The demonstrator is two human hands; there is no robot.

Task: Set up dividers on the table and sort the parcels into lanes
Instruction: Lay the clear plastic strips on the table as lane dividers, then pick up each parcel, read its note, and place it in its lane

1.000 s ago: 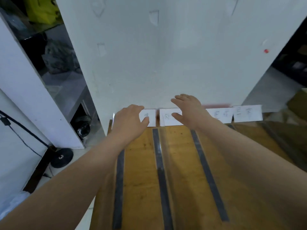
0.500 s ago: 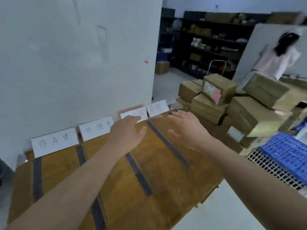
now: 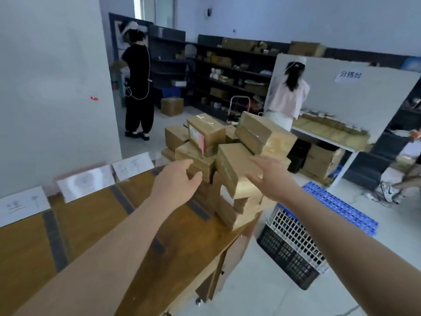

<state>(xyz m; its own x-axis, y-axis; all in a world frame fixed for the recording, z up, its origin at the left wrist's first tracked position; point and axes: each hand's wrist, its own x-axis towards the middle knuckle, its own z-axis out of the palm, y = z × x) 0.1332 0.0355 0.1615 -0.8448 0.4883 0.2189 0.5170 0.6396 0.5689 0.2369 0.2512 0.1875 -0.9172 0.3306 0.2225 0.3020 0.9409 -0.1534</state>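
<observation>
Head view: wooden table (image 3: 91, 224), dark tape strips (image 3: 54, 240), shelves (image 3: 227, 76) behind.

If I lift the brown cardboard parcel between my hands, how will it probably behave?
The brown cardboard parcel looks boxy and stiff, so it likely keeps its shape. Its glossy tape may feel slippery. The parcel stack beneath sits unevenly, so neighbours might shift.

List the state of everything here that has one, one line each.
Parcels: sealed, stacked unsorted at the table end.
Left hand: open, held out toward them, holding nothing.
Right hand: open, fingers spread, holding nothing.
Paper labels: standing along the wall.
Tape strips: stuck flat on the table.
</observation>
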